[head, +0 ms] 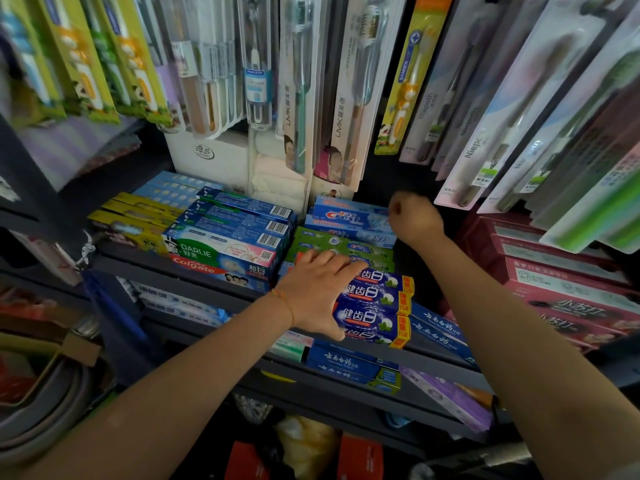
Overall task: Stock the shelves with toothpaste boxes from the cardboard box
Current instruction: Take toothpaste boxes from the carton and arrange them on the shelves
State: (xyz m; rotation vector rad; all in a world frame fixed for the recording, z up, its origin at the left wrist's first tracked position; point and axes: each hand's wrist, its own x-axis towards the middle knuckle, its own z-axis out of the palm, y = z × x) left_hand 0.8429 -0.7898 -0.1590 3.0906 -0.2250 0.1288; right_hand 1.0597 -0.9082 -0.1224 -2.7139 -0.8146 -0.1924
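My left hand (317,289) lies flat with straight fingers on the stack of dark blue toothpaste boxes (375,303) at the shelf's front, its fingertips reaching the green boxes (341,245) behind. My right hand (415,216) is curled into a fist at the right end of the light blue Crest boxes (349,218) at the back; whether it pinches a box end is hidden. To the left lie Darlie and Colgate boxes (221,252) and yellow boxes (138,220). The cardboard box is out of view.
Toothbrush packs (349,91) hang close above the shelf. Pink boxes (561,282) fill the shelf's right side. The dark shelf edge (214,292) runs below the boxes, with more toothpaste boxes (353,365) on the lower shelf. Grey tubs (45,420) stand at the lower left.
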